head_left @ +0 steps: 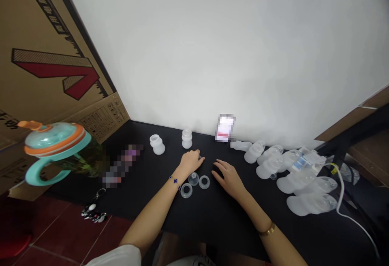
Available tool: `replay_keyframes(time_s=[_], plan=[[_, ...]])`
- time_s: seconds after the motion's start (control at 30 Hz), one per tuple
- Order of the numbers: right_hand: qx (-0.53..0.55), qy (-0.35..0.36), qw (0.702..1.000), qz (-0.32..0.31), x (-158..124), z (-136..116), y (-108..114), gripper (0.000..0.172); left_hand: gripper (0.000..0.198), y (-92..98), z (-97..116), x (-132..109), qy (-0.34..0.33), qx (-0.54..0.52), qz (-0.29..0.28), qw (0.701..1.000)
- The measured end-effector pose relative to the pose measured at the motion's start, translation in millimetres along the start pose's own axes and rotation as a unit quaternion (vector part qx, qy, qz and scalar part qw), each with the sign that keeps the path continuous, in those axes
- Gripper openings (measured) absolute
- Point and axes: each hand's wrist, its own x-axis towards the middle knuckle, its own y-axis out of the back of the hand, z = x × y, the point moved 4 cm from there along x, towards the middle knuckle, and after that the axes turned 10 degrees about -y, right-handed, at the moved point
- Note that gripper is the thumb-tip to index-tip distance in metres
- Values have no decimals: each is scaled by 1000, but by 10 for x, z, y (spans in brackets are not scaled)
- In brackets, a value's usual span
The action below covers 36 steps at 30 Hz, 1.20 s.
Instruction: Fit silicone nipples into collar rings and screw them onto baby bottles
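My left hand (190, 163) is closed near the middle of the black table, its thumb and fingers around something small that I cannot make out. Just below it lie a clear dome-shaped cap (193, 179) and two translucent rings, one (186, 190) at the left and one (204, 182) at the right. My right hand (227, 177) rests to the right of the rings, fingers spread and holding nothing. Behind my left hand stands a small white bottle with a clear cap (187, 138). An uncapped white bottle (157, 144) is farther left.
Several capped bottles (267, 166) cover the right side, beside a white cable (342, 193). A phone (225, 128) leans against the wall. At the left are a large teal jug (57, 144), a blurred item with a keychain (94, 213) and a cardboard box (39, 71).
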Motion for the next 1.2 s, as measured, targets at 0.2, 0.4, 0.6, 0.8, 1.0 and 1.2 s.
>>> replay_keyframes(time_s=[0.2, 0.4, 0.6, 0.8, 1.0, 1.2], plan=[[42, 87, 994, -58, -123, -278, -37, 55, 30, 7, -1, -4, -3, -3, 5, 1000], [36, 94, 990, -101, -160, -345, -103, 49, 29, -9, -9, -1, -2, -7, 7, 1000], [177, 43, 981, -66, -109, -250, -85, 45, 28, -10, -17, 4, -5, -3, 6, 1000], [408, -137, 902, 39, -1, 49, -43, 49, 28, 10, -16, 10, -2, -4, 2, 1000], [531, -255, 796, 136, 47, 351, -4, 59, 19, 50, -13, -7, 12, -18, 22, 1000], [562, -300, 756, 148, 51, 435, -50, 59, 5, 95, 31, -36, -16, -32, 94, 995]])
